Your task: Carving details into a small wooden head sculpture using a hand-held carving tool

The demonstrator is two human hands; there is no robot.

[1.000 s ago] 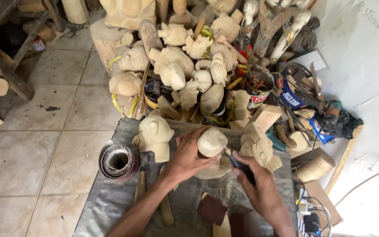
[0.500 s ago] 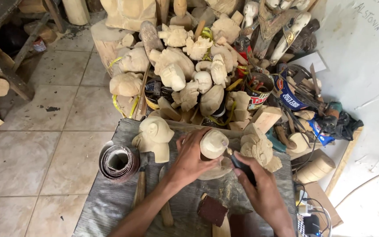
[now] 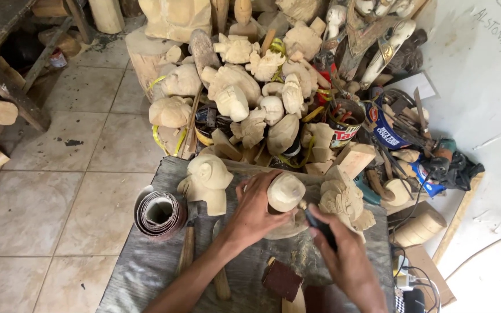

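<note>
Left hand: the left hand [image 3: 256,211] is clasping the pale, rounded unfinished wooden carving [image 3: 285,193], fingers closed round its lower part, steadying it on the grey cloth-covered workbench [image 3: 146,266].
Right hand: the right hand [image 3: 343,255] is gripping a dark-handled carving tool [image 3: 319,225], fingers wrapped tight, its tip touching the carving's right side.
Change: compared with a second ago, the carving is sitting at almost the same spot; both hands are keeping their holds, the tool staying against the wood.
Nearby: a pale wooden head figure [image 3: 209,181] is standing just left; a roll of brown sandpaper [image 3: 159,213] is lying further left.
</note>
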